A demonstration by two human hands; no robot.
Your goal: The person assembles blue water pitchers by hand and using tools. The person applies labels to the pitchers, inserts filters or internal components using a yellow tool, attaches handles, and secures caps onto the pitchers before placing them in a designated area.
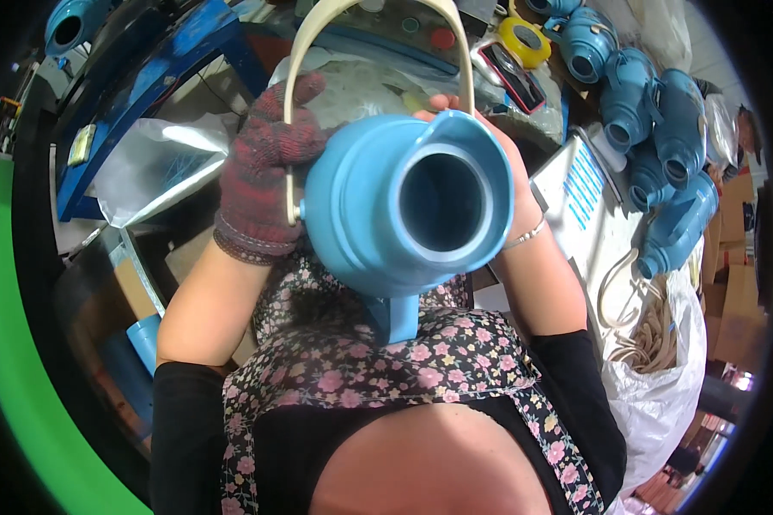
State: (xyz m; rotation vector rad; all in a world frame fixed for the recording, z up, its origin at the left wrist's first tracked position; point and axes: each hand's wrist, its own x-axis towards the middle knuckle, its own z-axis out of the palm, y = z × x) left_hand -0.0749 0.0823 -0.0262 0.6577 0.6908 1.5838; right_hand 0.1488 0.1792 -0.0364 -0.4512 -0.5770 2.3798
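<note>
A blue plastic thermos jug shell (352, 206) is held up in front of my chest, its round open mouth facing up toward me. Its spout points away and a small blue side grip (399, 319) points toward my apron. My left hand (262, 167), in a dark red and grey knitted glove, closes round one side of the cream carrying handle (290, 112) by its lower end. That handle arches over the far side of the jug. Bare, with a bracelet at the wrist, my right hand (508, 159) clasps the jug's right side; most of its fingers are hidden behind it.
Several blue jug shells (631, 103) lie piled at the right. Nearby are a yellow tape roll (524, 41), a red-edged phone (511, 77) and a white plastic bag (661, 403) holding cream handles (648, 330). A blue metal frame (146, 103) stands left.
</note>
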